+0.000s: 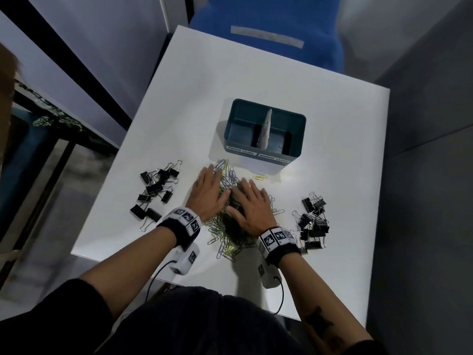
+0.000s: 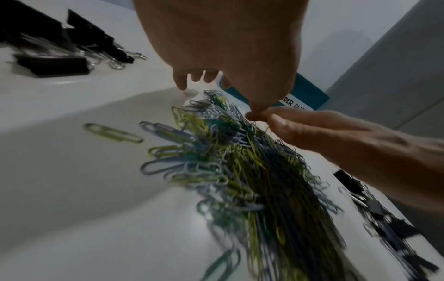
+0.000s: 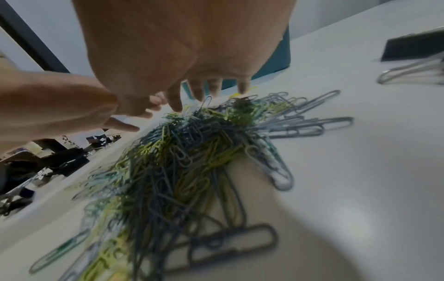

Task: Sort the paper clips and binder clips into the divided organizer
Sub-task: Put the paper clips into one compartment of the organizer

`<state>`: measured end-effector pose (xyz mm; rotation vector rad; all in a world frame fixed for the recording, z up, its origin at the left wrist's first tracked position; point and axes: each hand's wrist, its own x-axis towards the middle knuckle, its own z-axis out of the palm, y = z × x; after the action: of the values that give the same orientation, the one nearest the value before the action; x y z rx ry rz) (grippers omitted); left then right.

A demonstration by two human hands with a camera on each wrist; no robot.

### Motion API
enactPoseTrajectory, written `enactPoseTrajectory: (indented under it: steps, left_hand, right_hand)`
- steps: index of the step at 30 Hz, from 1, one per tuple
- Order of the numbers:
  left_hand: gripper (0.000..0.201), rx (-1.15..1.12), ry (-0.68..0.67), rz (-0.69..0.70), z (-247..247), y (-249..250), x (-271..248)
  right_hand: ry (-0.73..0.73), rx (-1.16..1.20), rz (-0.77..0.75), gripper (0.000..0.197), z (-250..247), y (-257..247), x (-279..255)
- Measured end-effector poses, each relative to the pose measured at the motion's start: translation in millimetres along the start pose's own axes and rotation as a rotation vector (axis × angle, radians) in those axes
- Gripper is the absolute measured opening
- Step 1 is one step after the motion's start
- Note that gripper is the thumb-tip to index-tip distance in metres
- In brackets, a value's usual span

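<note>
A heap of green, blue and grey paper clips [image 1: 231,216] [image 2: 240,171] [image 3: 182,152] lies in the middle of the white table [image 1: 332,139]. My left hand [image 1: 208,192] [image 2: 204,79] rests flat on the heap's left side, fingers straight. My right hand [image 1: 249,203] [image 3: 211,89] lies flat on its right side, fingers spread. Black binder clips sit in two groups: one at the left [image 1: 156,188] [image 2: 60,49], one at the right [image 1: 312,224] [image 3: 413,49]. The teal divided organizer [image 1: 266,131] stands behind the heap, both compartments looking empty.
White labels on the organizer's front read "paper clips" [image 1: 242,150] at left and "binder clips" [image 1: 273,158] at right. A few yellow clips [image 1: 259,177] lie loose near it. A blue chair [image 1: 268,26] stands beyond the table's far edge.
</note>
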<state>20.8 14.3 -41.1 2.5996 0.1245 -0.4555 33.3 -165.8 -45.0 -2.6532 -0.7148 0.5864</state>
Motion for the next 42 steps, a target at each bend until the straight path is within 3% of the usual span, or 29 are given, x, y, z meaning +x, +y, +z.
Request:
enactPoseTrajectory:
  steps: [3,6,8,11,14,18,20,23,29,32,35,38,42]
  left_hand:
    - [0.076,0.033,-0.041,-0.026,2,8,24]
    - [0.078,0.123,-0.170,-0.007,4,13,35]
    - [0.073,0.215,-0.233,0.084,3,19,33]
    - [0.065,0.293,-0.283,0.240,4,21,21]
    - [0.069,0.355,-0.317,0.351,5,9,10]
    - [0.069,0.371,-0.303,0.426,-3,-8,-15]
    - [0.069,0.365,-0.236,0.380,-7,-17,-30]
    - [0.083,0.336,-0.285,0.300,-3,-28,-51]
    - [0.090,0.368,-0.283,0.342,13,-24,-65]
    - [0.094,0.371,-0.189,0.331,6,-20,-73]
    - [0.116,0.373,-0.201,0.216,10,-25,-86]
    - [0.141,0.369,-0.238,0.096,21,-26,-91]
    - [0.146,0.322,-0.239,0.046,27,-19,-80]
  right_hand:
    - [0.149,0.076,0.246,0.073,-1,10,-1]
    - [0.151,0.223,0.411,0.076,-8,17,9]
    - [0.118,0.293,0.397,0.072,-9,17,15]
    - [0.051,0.255,0.257,0.069,-5,9,16]
    - [-0.058,0.198,0.171,0.062,-1,-4,0]
    - [0.053,0.191,0.223,0.069,-4,-1,-36]
    - [0.061,0.182,0.347,0.079,-5,11,-50]
    - [-0.022,0.278,0.468,0.090,-3,23,-61]
    - [-0.043,0.446,0.260,0.082,13,3,-61]
    - [0.058,0.333,0.245,0.083,4,6,-69]
    - [-0.012,0.174,0.333,0.109,1,17,-82]
    - [-0.103,0.041,0.315,0.129,10,21,-91]
    - [-0.012,-0.005,0.297,0.102,23,10,-82]
